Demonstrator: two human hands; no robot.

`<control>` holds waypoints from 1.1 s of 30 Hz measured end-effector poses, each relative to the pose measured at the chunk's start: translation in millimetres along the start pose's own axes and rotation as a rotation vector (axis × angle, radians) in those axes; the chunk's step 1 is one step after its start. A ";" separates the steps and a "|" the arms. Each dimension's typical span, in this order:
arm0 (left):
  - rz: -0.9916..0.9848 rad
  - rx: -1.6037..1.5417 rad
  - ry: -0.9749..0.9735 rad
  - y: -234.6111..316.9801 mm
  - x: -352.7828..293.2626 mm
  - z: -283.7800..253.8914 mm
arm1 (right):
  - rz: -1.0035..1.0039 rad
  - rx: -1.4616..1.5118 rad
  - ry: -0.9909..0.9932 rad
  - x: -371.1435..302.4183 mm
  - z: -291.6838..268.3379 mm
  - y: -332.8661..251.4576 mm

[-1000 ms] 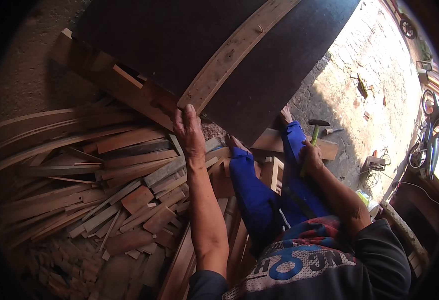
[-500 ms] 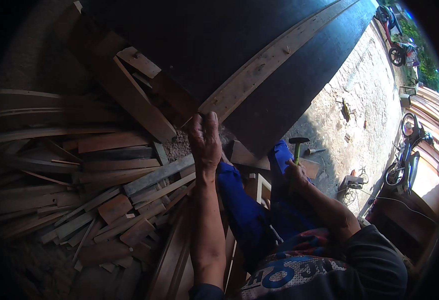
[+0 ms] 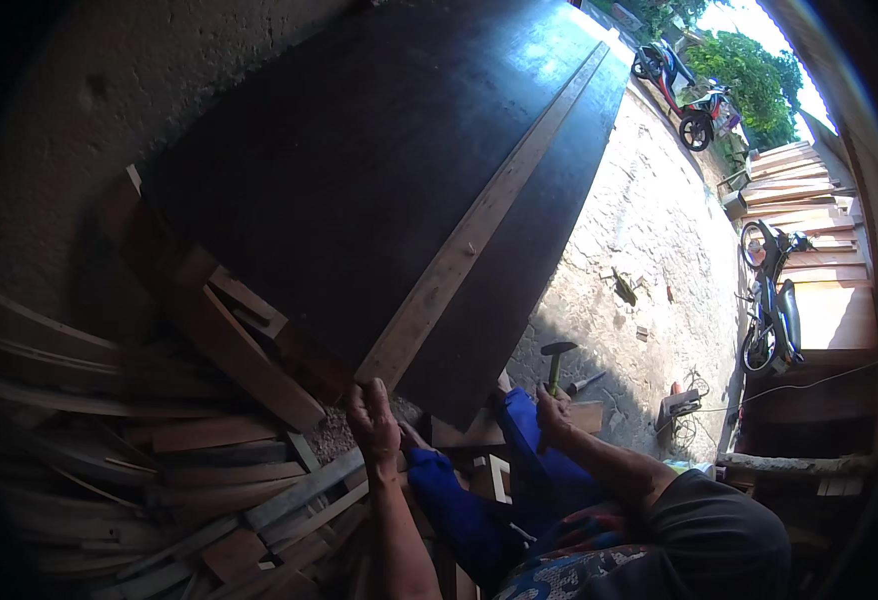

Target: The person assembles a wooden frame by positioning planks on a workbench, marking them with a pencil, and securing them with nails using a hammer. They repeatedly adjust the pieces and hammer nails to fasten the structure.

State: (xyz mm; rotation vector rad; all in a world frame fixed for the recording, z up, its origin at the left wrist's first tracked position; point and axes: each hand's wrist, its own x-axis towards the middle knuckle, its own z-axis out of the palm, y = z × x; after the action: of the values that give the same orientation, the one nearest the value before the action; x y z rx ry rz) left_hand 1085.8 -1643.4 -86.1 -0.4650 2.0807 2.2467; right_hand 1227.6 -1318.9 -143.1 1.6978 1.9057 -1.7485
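Observation:
A long pale wooden strip (image 3: 456,252) lies along a large dark board (image 3: 309,180) that stretches away from me. My left hand (image 3: 373,425) is closed on the strip's near end, its fingers together at the tip. A small nail or peg appears to stick up from the strip partway along. Lower right, my right hand (image 3: 555,414) grips a hammer (image 3: 555,372) by its handle, the dark head pointing up and apart from the board. The underside of my left hand's grip is hidden.
Scrap timber (image 3: 214,435) is heaped at the left beside a thick plank (image 3: 249,360). A chisel-like tool (image 3: 587,383) and a corded device (image 3: 681,402) lie on the sunlit floor at right. Two motorbikes stand farther off, one motorbike (image 3: 771,295) near stacked boards (image 3: 799,200).
The view has tilted up, so more of the board, the motorbikes and the trees shows. Both hands sit lower and further left in the picture, still holding the strip and the hammer.

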 end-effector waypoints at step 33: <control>-0.762 0.114 -0.243 60.2 -97.6 355.1 | -0.111 -0.696 -0.126 261.7 -311.8 -93.1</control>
State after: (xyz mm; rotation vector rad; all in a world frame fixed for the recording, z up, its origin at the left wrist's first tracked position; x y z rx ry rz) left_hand 1098.1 -1284.5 15.0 -0.7666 1.5330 1.6345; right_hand 1242.5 -901.6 -138.3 1.2117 2.2095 -0.9826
